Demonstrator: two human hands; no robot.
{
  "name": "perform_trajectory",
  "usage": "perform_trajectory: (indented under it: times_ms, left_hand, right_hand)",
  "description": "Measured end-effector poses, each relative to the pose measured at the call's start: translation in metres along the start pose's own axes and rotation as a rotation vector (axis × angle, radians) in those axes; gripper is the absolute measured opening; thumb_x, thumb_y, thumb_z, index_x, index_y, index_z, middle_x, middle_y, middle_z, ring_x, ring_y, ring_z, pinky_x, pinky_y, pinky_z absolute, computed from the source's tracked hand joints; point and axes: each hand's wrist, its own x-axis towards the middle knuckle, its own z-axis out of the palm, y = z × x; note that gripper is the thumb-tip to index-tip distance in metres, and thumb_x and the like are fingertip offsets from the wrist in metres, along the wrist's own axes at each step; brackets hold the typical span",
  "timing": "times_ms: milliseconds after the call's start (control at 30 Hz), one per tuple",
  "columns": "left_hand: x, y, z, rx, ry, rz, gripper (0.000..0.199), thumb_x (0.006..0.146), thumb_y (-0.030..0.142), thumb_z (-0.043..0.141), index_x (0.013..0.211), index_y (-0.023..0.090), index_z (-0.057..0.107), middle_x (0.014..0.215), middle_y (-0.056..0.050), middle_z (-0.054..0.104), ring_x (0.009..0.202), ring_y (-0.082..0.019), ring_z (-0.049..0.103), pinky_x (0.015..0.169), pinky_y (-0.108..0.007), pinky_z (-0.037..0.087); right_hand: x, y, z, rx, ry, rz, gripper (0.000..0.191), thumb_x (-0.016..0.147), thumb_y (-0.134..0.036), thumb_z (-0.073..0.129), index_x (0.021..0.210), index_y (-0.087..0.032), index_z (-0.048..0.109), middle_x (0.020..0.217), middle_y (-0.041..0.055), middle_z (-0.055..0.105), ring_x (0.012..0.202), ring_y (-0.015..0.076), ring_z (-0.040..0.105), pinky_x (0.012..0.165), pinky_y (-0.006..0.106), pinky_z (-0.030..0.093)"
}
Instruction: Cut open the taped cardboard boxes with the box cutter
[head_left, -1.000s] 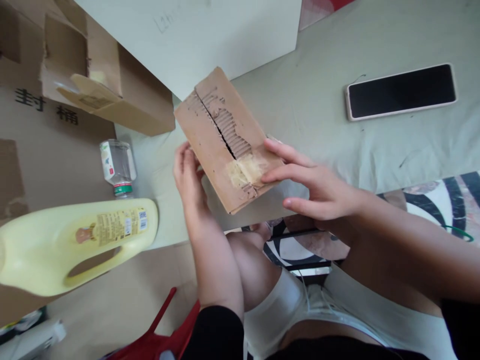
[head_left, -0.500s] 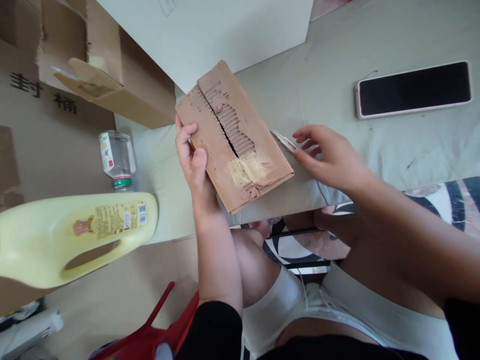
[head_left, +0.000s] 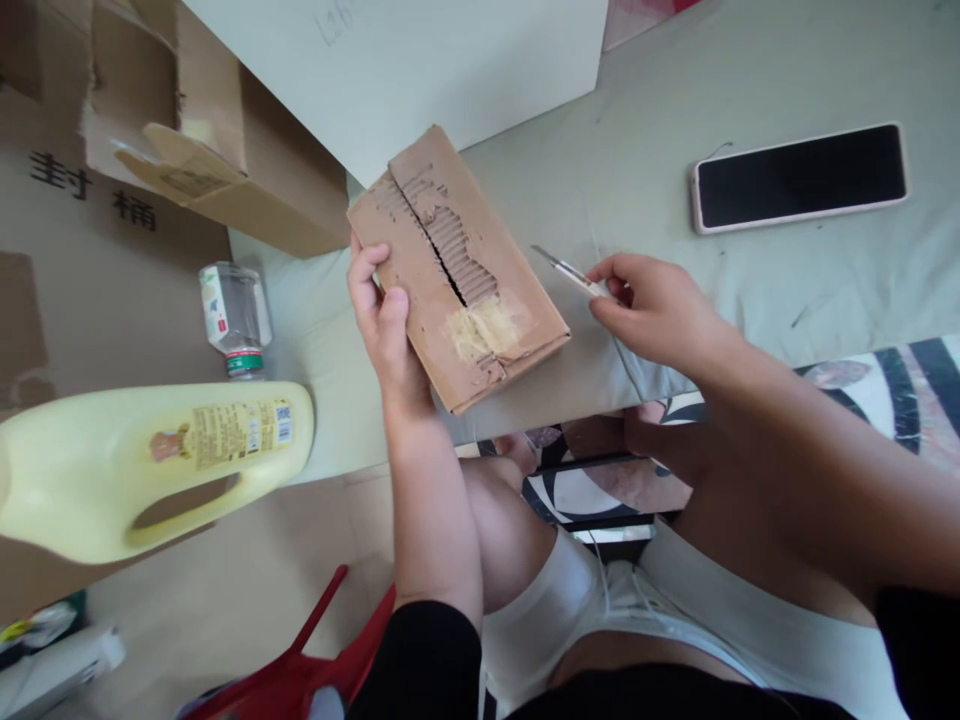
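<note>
A small brown cardboard box [head_left: 480, 230] is tilted in my left hand [head_left: 386, 315], which grips its left side with the thumb on the upper face. That face has torn paper with bare corrugation, a dark slit along the seam and a patch of yellowish tape near the lower end. Just right of the box, my right hand [head_left: 649, 305] is closed around a slim utility knife [head_left: 576, 276]. Its blade points up and left toward the box's right edge, a small gap away from it. Part of the knife's handle is hidden by my fingers.
A phone [head_left: 802, 178] lies on the pale cloth [head_left: 840, 285] at the right. White board-like surface [head_left: 435, 60] stands behind the box. At the left are an opened carton [head_left: 277, 160], a clear bottle [head_left: 244, 310] and a yellow jug [head_left: 90, 460]. Below is a red chair [head_left: 322, 630].
The knife has turned in my right hand, and its blade now shows clearly, apart from the box. The box appears slightly farther left; my left hand keeps its grip.
</note>
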Motion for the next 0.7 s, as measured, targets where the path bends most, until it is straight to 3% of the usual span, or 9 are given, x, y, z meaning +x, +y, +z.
perform_trajectory:
  times_ms: [133, 233, 300, 500, 600, 700]
  left_hand:
    - [-0.007, 0.007, 0.01, -0.075, -0.001, 0.031, 0.052, 0.074, 0.058, 0.071, 0.11, 0.024, 0.054, 0.129, -0.009, 0.055, 0.132, -0.026, 0.051, 0.119, -0.043, 0.038]
    - [-0.016, 0.01, 0.017, -0.071, -0.004, 0.015, 0.049, 0.079, 0.055, 0.069, 0.113, 0.025, 0.053, 0.13, -0.006, 0.056, 0.126, -0.022, 0.054, 0.114, -0.038, 0.042]
    - [-0.02, 0.011, 0.022, -0.059, -0.007, -0.001, 0.051, 0.08, 0.057, 0.069, 0.115, 0.024, 0.051, 0.132, -0.006, 0.054, 0.126, -0.022, 0.053, 0.112, -0.036, 0.043]
    - [-0.031, 0.02, 0.044, -0.104, 0.016, -0.056, 0.057, 0.072, 0.056, 0.078, 0.112, 0.022, 0.054, 0.126, -0.008, 0.057, 0.114, -0.019, 0.057, 0.099, -0.032, 0.049]
    - [-0.036, 0.026, 0.054, -0.076, 0.034, -0.067, 0.052, 0.074, 0.052, 0.077, 0.11, 0.022, 0.055, 0.12, -0.006, 0.059, 0.107, -0.017, 0.057, 0.093, -0.029, 0.051]
    - [-0.04, 0.028, 0.059, -0.031, 0.055, -0.069, 0.052, 0.075, 0.054, 0.075, 0.11, 0.023, 0.054, 0.118, -0.006, 0.06, 0.109, -0.018, 0.057, 0.099, -0.031, 0.049]
  right_hand:
    - [-0.004, 0.001, 0.0, 0.266, 0.024, -0.005, 0.022, 0.083, -0.029, 0.055, 0.1, -0.02, 0.064, 0.096, 0.0044, 0.069, 0.053, 0.009, 0.051, 0.048, 0.025, 0.039]
    - [-0.005, 0.002, -0.002, 0.475, -0.05, 0.058, 0.026, 0.085, -0.025, 0.055, 0.11, -0.022, 0.057, 0.089, 0.0001, 0.069, 0.047, 0.0076, 0.051, 0.041, 0.022, 0.037]
    - [-0.006, 0.003, -0.004, 0.556, -0.054, 0.027, 0.031, 0.085, -0.023, 0.056, 0.117, -0.024, 0.054, 0.086, -0.0023, 0.067, 0.046, 0.007, 0.051, 0.041, 0.022, 0.038]
    - [-0.009, -0.007, -0.018, 0.708, 0.181, -0.157, 0.019, 0.095, -0.028, 0.05, 0.113, -0.028, 0.056, 0.102, -0.001, 0.062, 0.051, 0.0044, 0.052, 0.047, 0.021, 0.042]
    - [-0.01, -0.016, -0.027, 0.805, 0.21, -0.195, 0.017, 0.097, -0.027, 0.049, 0.112, -0.028, 0.055, 0.104, -0.0013, 0.061, 0.054, 0.0035, 0.052, 0.053, 0.02, 0.047]
    - [-0.012, -0.022, -0.035, 0.869, 0.248, -0.269, 0.017, 0.096, -0.021, 0.047, 0.11, -0.024, 0.057, 0.098, -0.0026, 0.059, 0.052, 0.002, 0.051, 0.053, 0.019, 0.046]
